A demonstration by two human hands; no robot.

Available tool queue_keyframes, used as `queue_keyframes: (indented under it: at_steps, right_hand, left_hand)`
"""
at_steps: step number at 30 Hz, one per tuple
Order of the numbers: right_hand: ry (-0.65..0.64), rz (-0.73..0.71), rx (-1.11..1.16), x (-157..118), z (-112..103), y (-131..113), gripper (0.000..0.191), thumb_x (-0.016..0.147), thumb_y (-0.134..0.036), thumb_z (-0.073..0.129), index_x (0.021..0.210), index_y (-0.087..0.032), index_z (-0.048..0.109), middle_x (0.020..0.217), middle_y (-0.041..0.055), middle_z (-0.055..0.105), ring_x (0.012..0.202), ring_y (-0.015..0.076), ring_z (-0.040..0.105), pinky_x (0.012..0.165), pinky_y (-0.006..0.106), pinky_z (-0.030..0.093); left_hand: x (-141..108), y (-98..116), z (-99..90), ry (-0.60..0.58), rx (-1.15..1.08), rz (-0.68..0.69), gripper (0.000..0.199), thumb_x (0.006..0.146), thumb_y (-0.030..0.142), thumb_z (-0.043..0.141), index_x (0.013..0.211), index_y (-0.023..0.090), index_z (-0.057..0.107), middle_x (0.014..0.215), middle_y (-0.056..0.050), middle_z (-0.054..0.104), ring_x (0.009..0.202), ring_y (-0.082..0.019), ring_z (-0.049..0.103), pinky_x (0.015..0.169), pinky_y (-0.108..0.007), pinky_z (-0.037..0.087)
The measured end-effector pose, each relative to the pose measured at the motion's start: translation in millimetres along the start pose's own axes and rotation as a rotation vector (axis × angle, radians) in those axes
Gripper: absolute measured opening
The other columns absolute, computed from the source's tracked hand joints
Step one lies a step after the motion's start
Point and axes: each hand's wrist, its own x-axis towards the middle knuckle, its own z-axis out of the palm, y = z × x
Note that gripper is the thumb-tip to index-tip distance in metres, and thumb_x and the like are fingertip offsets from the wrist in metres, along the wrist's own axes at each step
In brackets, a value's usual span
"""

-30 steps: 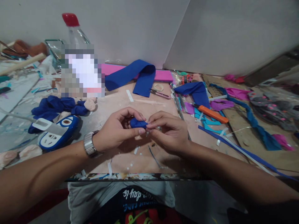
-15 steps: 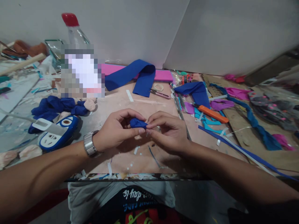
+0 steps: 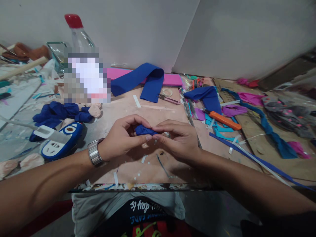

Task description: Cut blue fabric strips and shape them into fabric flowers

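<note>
Between my two hands is a small twisted piece of blue crepe paper (image 3: 143,130), held just above the table (image 3: 153,171). My left hand (image 3: 127,133), with a metal watch on the wrist, pinches its left part between thumb and fingers. The thumb and fingers of my right hand (image 3: 177,136) close on its right end, which they partly hide. Behind the hands lies a folded strip of blue crepe paper (image 3: 138,79). Small scissors (image 3: 170,99) and a roll of tape (image 3: 168,92) are beside that strip.
On the left stand a blue-and-white power strip (image 3: 63,141), finished-looking blue paper bundles (image 3: 56,112) and a red-capped bottle (image 3: 74,21). At right lie an orange utility knife (image 3: 224,120), another blue strip (image 3: 209,98) and cardboard (image 3: 259,148). A wall (image 3: 148,33) rises behind.
The blue crepe paper has turned slightly and moved a little left in my fingers. My right fingers have straightened somewhat and come closer to my left fingertips.
</note>
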Motion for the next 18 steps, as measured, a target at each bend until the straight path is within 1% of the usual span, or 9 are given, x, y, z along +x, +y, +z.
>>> queue_keyframes:
  at_steps: [4, 9, 15, 18]
  right_hand:
    - [0.013, 0.013, -0.01, -0.6, 1.1, 0.3, 0.018, 0.086, -0.02, 0.083, 0.102, -0.026, 0.082, 0.098, 0.003, 0.083, 0.088, 0.0158, 0.078, 0.082, 0.03, 0.064]
    - [0.031, 0.007, -0.003, -1.0, 1.9, -1.0, 0.016, 0.085, -0.017, 0.084, 0.099, -0.025, 0.082, 0.095, 0.0024, 0.082, 0.085, 0.0141, 0.077, 0.08, 0.027, 0.063]
    - [0.029, -0.031, -0.003, -0.3, 1.2, -3.0, 0.013, 0.086, -0.016, 0.082, 0.097, -0.023, 0.083, 0.092, 0.0038, 0.082, 0.084, 0.014, 0.077, 0.077, 0.026, 0.063]
    - [0.032, -0.028, -0.008, 0.4, 1.4, -3.0, 0.014, 0.086, -0.017, 0.082, 0.098, -0.025, 0.083, 0.092, 0.0035, 0.082, 0.083, 0.0149, 0.077, 0.076, 0.027, 0.063]
  left_hand:
    - [-0.4, 2.1, 0.9, 0.026, 0.049, 0.047, 0.023, 0.077, 0.023, 0.086, 0.094, 0.018, 0.072, 0.087, -0.002, 0.073, 0.076, -0.012, 0.065, 0.068, -0.024, 0.053]
    - [-1.1, 2.0, 2.9, 0.046, 0.051, 0.083, 0.022, 0.077, 0.023, 0.086, 0.092, 0.018, 0.071, 0.089, -0.003, 0.074, 0.08, -0.013, 0.067, 0.073, -0.025, 0.054]
    - [-1.9, -0.3, 3.8, 0.042, 0.032, 0.104, 0.021, 0.079, 0.023, 0.085, 0.093, 0.018, 0.071, 0.09, -0.003, 0.075, 0.082, -0.013, 0.068, 0.074, -0.025, 0.055]
    - [-1.9, -0.1, 3.1, 0.029, 0.035, 0.118, 0.022, 0.079, 0.024, 0.086, 0.094, 0.018, 0.071, 0.093, -0.004, 0.075, 0.085, -0.014, 0.068, 0.078, -0.026, 0.056]
